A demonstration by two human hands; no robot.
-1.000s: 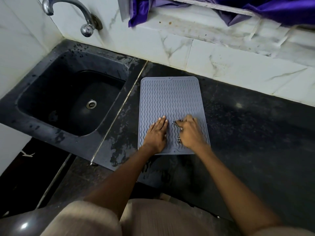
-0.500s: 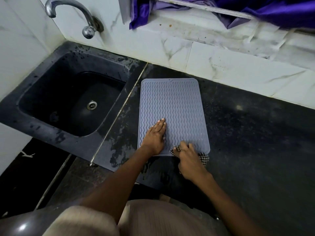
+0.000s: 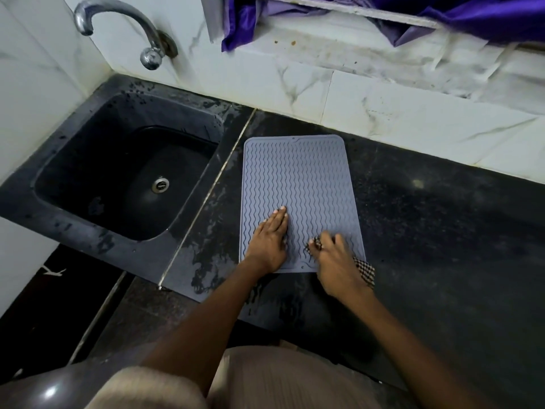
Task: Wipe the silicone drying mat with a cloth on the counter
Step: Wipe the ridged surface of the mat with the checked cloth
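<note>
right hand (image 3: pixel 336 265): nearest the camera, at the mat's near right corner. Fingers curled down over the cloth, pressing it onto the mat; knuckles bent, not a flat palm.
cloth (image 3: pixel 365 269): checked, dark and light, mostly hidden under the right hand. One bit shows past the fingertips, another trails off the mat's right edge onto the table. Looks soft and thin, will bunch; best kept wadded under the fingers rather than pinched at an edge.
left hand (image 3: pixel 269 240): flat, fingers straight and together, palm down on the mat's near left part. Holds nothing, just pins the mat.
mat (image 3: pixel 298 178): grey silicone, wavy ribs, lying flat on the table, long side running away from the person. Both hands sit on its near end; far two thirds bare. Judged light, floppy, grippy on top, likely to creep on a wet surface, so the pinning hand matters.
table (image 3: pixel 427 219): black stone, wet streaks left of the mat.
sink (image 3: pixel 97 160): left of the mat, apart from it, past a pale seam.
</note>
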